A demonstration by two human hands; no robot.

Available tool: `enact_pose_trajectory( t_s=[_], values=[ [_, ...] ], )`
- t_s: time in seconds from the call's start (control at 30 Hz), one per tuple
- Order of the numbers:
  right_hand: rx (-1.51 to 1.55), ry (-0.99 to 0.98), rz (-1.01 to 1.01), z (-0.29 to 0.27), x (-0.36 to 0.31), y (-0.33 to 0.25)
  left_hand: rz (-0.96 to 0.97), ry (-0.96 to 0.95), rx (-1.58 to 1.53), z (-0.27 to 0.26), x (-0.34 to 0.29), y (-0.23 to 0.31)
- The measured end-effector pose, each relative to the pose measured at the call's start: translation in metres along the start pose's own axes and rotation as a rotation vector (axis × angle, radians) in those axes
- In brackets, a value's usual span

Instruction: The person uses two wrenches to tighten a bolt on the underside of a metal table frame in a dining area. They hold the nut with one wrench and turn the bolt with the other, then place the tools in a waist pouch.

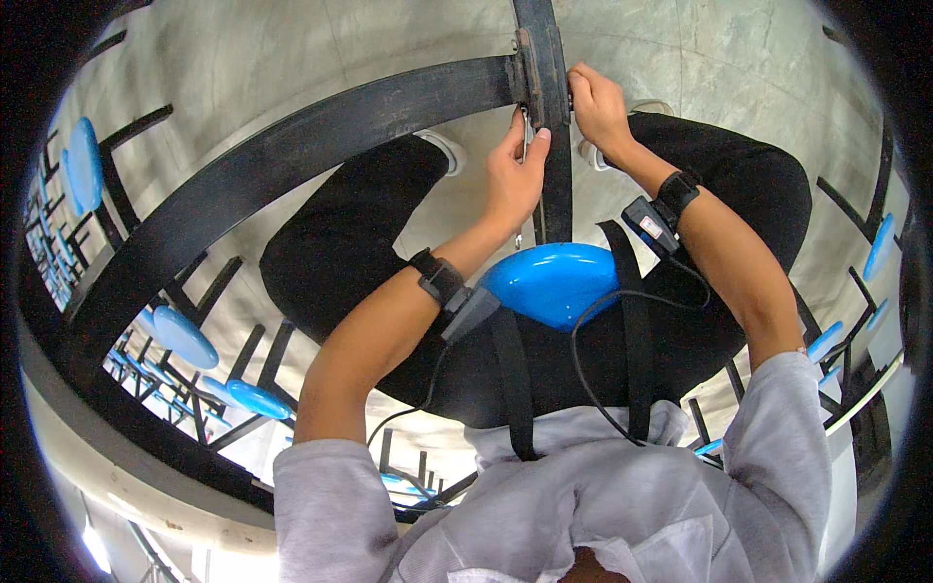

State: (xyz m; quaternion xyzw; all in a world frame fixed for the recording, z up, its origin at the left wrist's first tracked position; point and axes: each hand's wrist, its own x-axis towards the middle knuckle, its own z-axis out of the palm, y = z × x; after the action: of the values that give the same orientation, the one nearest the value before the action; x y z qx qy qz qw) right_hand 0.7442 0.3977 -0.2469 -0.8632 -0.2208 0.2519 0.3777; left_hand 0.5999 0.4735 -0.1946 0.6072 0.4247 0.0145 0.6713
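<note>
A black metal beam point(340, 105) meets an upright black bar point(554, 185) at a bracket plate point(533, 68). On the left of this joint, my left hand point(513, 180) is closed around a slim silver wrench point(527, 120). Its upper end reaches the bracket, and its lower end shows below my palm. Across the bar, my right hand point(598, 105) has its fingers pinched against the bar's right side, by a small dark piece, perhaps a bolt head. The fingertips mostly hide that piece.
A round blue seat point(554, 282) lies just below the bar, close to my lap. Black cables run from the wrist devices point(649, 225). More blue seats point(180, 335) on black frames stand at the left and right. A pale curved edge point(146, 505) borders the lower left.
</note>
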Motion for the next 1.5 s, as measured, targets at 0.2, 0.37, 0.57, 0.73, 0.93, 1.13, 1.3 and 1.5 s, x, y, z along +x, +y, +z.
enact_pose_trajectory(
  t_s=[0.2, 0.37, 0.57, 0.73, 0.93, 1.13, 1.3, 1.5],
  values=[
    [0.501, -0.393, 0.926, -0.016, 0.009, -0.025, -0.064, -0.034, 0.006, -0.003, -0.002, 0.012],
    [0.109, 0.089, -0.074, -0.001, -0.008, -0.014, 0.059, 0.017, 0.017, 0.001, 0.001, -0.001],
    [0.017, 0.025, 0.005, -0.001, 0.0, -0.008, 0.059, -0.002, 0.076, -0.001, -0.001, 0.002],
    [0.565, -0.33, 0.965, -0.013, 0.009, -0.03, 0.116, -0.002, 0.045, 0.0, -0.002, 0.005],
    [0.157, 0.013, 0.182, -0.003, -0.01, -0.011, 0.096, 0.012, 0.106, 0.001, -0.003, 0.007],
    [0.07, 0.044, 0.007, -0.002, -0.001, -0.01, 0.004, -0.008, 0.04, -0.001, -0.004, 0.012],
    [0.497, -0.327, 0.923, -0.011, 0.01, -0.015, -0.082, -0.055, 0.136, -0.002, -0.006, 0.021],
    [0.181, -0.017, 0.195, -0.004, -0.007, -0.013, 0.036, -0.024, 0.104, -0.002, -0.004, 0.007]
  ],
)
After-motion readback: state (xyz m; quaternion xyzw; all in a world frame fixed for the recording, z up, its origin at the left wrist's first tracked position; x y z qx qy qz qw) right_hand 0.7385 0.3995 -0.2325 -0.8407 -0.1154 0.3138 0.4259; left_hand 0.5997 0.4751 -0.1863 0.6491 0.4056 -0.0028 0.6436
